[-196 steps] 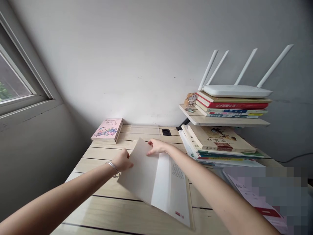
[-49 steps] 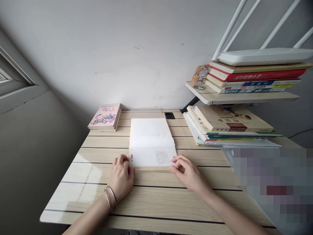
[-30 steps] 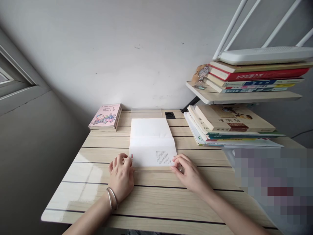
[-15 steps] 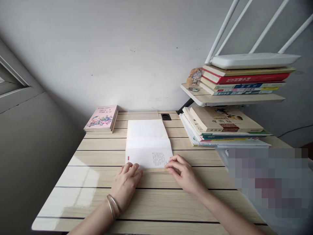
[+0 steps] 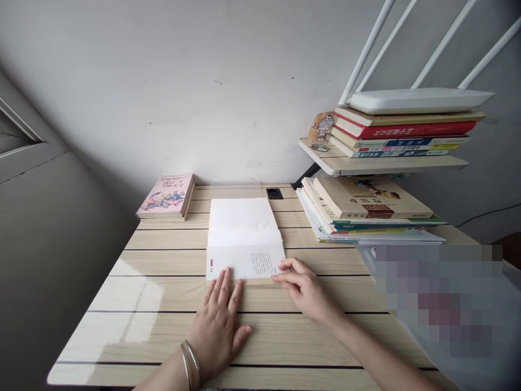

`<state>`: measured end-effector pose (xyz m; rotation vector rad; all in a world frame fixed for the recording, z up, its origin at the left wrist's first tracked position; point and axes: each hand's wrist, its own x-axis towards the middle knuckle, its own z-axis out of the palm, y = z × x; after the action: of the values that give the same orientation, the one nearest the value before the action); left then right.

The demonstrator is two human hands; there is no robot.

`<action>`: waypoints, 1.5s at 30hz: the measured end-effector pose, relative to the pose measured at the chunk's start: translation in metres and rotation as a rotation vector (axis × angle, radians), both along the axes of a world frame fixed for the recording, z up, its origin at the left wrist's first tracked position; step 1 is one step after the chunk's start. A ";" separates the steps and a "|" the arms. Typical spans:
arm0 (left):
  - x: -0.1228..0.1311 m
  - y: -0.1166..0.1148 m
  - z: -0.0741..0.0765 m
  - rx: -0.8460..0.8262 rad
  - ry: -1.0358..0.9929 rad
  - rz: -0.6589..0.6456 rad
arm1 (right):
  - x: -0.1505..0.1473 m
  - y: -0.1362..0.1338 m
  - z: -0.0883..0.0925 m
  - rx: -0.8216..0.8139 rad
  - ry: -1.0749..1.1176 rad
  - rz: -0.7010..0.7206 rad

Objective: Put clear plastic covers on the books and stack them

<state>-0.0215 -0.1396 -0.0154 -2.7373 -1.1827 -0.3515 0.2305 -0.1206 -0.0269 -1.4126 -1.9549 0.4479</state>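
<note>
A book (image 5: 244,239) lies open on the desk, its upper part blank white and its lower part bearing small printed text and a red mark. My left hand (image 5: 217,323), with two bracelets on the wrist, lies flat with its fingers spread; its fingertips rest on the book's near edge. At the near right corner, my right hand (image 5: 307,288) has its fingers bent and closed around the book's edge. What lies under those fingertips is partly hidden.
Pink-covered books (image 5: 166,195) are stacked at the back left. On the right, a book pile (image 5: 374,201) sits below a raised shelf (image 5: 386,164) carrying more books and a white router (image 5: 421,100). A black desk socket (image 5: 274,193) lies behind the open book.
My left hand has flattened and opened, its fingers spreading and its thumb moving outward and nearer to me. The right hand stays at the book's corner. The view has shifted slightly.
</note>
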 end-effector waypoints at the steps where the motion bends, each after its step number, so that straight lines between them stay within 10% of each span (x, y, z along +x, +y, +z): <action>1: 0.000 0.000 0.001 -0.005 0.000 -0.002 | 0.000 0.000 0.000 0.009 -0.016 0.001; 18: 0.004 0.003 0.004 -0.005 -0.045 0.010 | -0.077 -0.034 0.014 0.246 -0.425 0.016; 45: -0.016 0.003 0.012 0.079 0.055 0.024 | -0.019 -0.047 0.008 0.270 -0.568 -0.262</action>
<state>-0.0373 -0.1368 -0.0037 -2.6462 -1.1610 -0.3118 0.2118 -0.1680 -0.0192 -1.7034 -2.1046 -0.3677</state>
